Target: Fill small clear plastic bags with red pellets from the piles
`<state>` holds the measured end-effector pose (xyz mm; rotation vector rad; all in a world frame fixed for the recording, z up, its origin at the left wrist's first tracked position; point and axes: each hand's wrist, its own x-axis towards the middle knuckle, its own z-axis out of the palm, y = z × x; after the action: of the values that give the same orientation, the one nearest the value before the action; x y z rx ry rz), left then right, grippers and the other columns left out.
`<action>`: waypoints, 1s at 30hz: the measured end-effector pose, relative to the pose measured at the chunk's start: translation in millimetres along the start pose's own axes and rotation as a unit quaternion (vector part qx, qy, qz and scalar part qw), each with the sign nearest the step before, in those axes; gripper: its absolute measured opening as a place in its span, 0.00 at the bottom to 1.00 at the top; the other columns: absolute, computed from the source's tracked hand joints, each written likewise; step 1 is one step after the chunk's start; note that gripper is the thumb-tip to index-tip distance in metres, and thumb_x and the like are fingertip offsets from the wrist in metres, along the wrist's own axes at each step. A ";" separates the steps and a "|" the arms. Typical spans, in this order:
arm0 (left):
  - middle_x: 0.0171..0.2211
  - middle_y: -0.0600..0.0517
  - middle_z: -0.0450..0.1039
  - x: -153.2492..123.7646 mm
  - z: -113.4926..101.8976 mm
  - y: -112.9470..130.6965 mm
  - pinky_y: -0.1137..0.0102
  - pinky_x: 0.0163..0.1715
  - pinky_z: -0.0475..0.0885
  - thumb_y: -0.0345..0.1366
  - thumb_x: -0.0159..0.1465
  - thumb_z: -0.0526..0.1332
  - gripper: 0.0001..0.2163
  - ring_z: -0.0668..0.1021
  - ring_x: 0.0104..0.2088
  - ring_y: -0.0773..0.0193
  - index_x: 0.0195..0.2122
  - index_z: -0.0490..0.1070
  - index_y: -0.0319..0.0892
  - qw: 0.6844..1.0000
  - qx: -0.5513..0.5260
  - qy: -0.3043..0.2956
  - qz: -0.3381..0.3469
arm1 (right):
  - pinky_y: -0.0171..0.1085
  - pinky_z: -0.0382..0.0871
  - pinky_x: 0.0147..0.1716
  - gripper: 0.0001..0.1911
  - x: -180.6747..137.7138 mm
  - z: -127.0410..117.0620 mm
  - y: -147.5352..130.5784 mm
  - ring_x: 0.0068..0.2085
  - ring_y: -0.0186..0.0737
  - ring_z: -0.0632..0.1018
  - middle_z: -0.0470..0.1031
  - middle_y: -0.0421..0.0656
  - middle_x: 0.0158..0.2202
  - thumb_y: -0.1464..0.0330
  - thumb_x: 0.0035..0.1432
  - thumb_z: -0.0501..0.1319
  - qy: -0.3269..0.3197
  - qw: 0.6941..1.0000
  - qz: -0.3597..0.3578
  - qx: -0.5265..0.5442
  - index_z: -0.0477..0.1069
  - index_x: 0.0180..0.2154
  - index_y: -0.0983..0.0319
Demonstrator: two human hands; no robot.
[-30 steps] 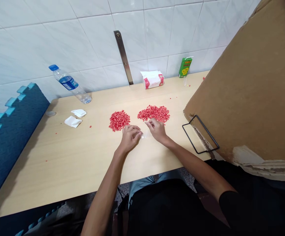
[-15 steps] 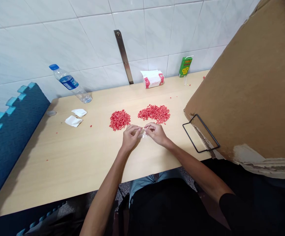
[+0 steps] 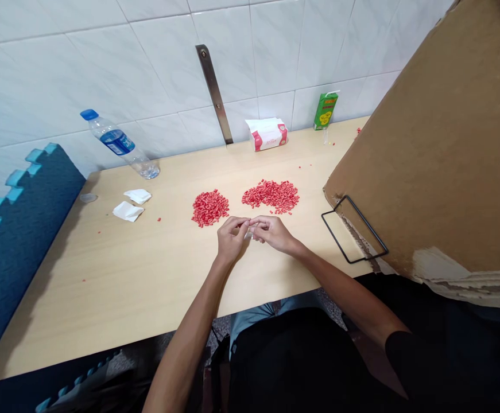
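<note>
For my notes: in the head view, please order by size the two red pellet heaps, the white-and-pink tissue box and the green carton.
Largest: right red pellet heap. Left red pellet heap and white-and-pink tissue box look alike, the box being farther away, so unranked. Smallest: green carton.

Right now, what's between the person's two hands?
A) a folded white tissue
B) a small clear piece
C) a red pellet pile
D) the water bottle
B: a small clear piece shows between the fingertips of the left hand and the right hand; it's too small to tell exactly what it is.
</note>
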<state>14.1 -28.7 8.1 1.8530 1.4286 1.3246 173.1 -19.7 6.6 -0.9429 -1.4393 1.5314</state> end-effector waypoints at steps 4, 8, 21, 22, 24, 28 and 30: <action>0.34 0.51 0.76 -0.6 0.7 -5.0 0.67 0.38 0.71 0.39 0.61 0.62 0.09 0.76 0.35 0.63 0.41 0.76 0.44 1.000 0.013 0.016 -0.002 | 0.30 0.66 0.24 0.14 -0.3 -1.5 0.9 0.23 0.29 0.71 0.73 0.37 0.23 0.66 0.54 0.60 0.003 1.000 -0.011 -0.028 0.75 0.42 0.64; 0.35 0.50 0.77 -1.1 0.0 -3.8 0.66 0.41 0.71 0.38 0.64 0.60 0.08 0.77 0.38 0.62 0.38 0.77 0.43 0.999 0.034 0.004 0.035 | 0.31 0.66 0.25 0.13 0.7 -2.3 1.3 0.23 0.30 0.71 0.72 0.37 0.22 0.66 0.54 0.60 0.009 0.999 -0.025 -0.048 0.75 0.40 0.64; 0.29 0.52 0.77 -0.2 2.2 -0.5 0.67 0.37 0.71 0.39 0.61 0.63 0.07 0.76 0.33 0.63 0.31 0.78 0.43 0.996 0.006 0.091 -0.004 | 0.35 0.73 0.31 0.18 3.9 0.4 4.0 0.28 0.34 0.78 0.78 0.42 0.27 0.53 0.57 0.61 -0.025 0.997 -0.034 0.066 0.67 0.33 0.62; 0.29 0.52 0.76 0.1 2.3 -0.9 0.67 0.36 0.71 0.40 0.60 0.63 0.07 0.76 0.32 0.63 0.31 0.78 0.43 0.994 -0.002 0.109 -0.008 | 0.35 0.73 0.31 0.19 4.0 0.9 3.3 0.27 0.34 0.78 0.78 0.42 0.27 0.52 0.57 0.61 -0.028 0.996 -0.032 0.083 0.66 0.33 0.62; 0.28 0.52 0.75 0.2 3.0 -1.0 0.67 0.35 0.71 0.40 0.60 0.64 0.08 0.75 0.32 0.63 0.30 0.78 0.43 0.992 -0.017 0.126 -0.014 | 0.36 0.73 0.30 0.21 4.3 1.6 2.6 0.26 0.35 0.78 0.78 0.42 0.26 0.50 0.55 0.61 -0.032 0.993 -0.019 0.110 0.63 0.33 0.61; 0.28 0.52 0.74 -2.0 7.5 2.6 0.67 0.35 0.71 0.42 0.60 0.63 0.09 0.75 0.32 0.63 0.30 0.77 0.43 0.993 -0.042 0.109 -0.035 | 0.35 0.73 0.28 0.22 5.5 1.8 5.8 0.25 0.35 0.79 0.79 0.42 0.26 0.49 0.55 0.61 -0.037 0.987 0.007 0.153 0.61 0.33 0.60; 0.28 0.52 0.74 -4.0 10.8 5.5 0.67 0.35 0.71 0.42 0.61 0.62 0.09 0.75 0.32 0.64 0.30 0.77 0.42 0.993 -0.057 0.093 -0.042 | 0.35 0.73 0.28 0.22 6.3 2.2 8.0 0.25 0.34 0.78 0.78 0.41 0.25 0.48 0.55 0.61 -0.041 0.984 0.015 0.170 0.62 0.33 0.61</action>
<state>26.2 -32.2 6.1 1.6144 1.4729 1.5361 168.1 -14.9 -1.2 -0.7038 -1.1704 1.7854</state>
